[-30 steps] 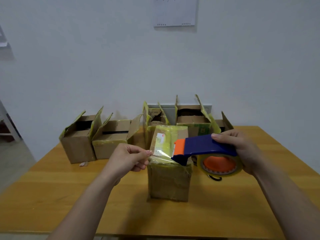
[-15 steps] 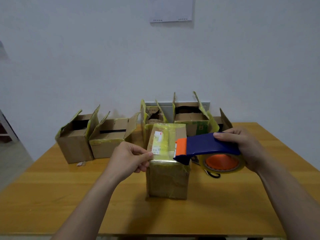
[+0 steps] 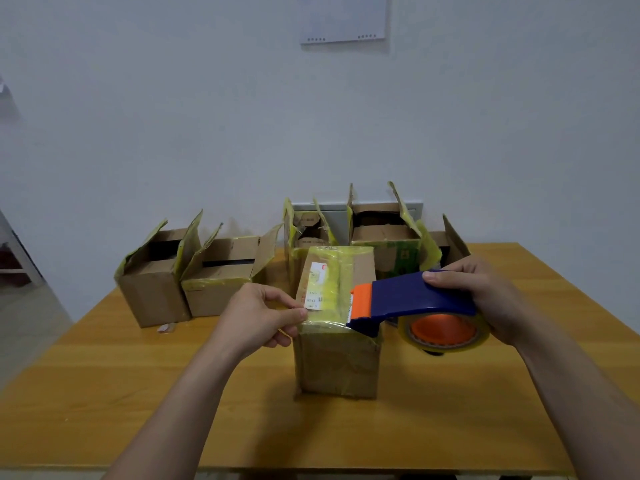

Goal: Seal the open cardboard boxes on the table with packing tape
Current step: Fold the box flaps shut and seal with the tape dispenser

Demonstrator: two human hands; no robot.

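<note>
- Your left fingers (image 3: 277,295) are curled, and thumb and forefinger pinch the loose end of the tape (image 3: 327,315) at the box's left top edge.
- Your right fingers (image 3: 446,276) wrap over the blue handle of the dispenser (image 3: 412,296), which is held just right of the box with its orange nose at the box's near right top corner.
- The tape stretches across the near part of the box's top, from your left hand (image 3: 256,317) to that nose.
- The roll (image 3: 446,332) sits under the handle, right of the box, beside your right hand (image 3: 488,303).
- The box (image 3: 337,362) stands upright on the table (image 3: 138,393) with its flaps shut. Yellowish tape and a white label (image 3: 317,285) are on its top.
- Five open boxes (image 3: 221,285) stand behind the box. Two are to its left, side by side. Two are straight behind it. One is to its right, partly hidden by your right hand.
- A small scrap (image 3: 166,328) lies on the table, well left of the box.
- A sheet (image 3: 343,15) hangs on the wall, high above the box.
</note>
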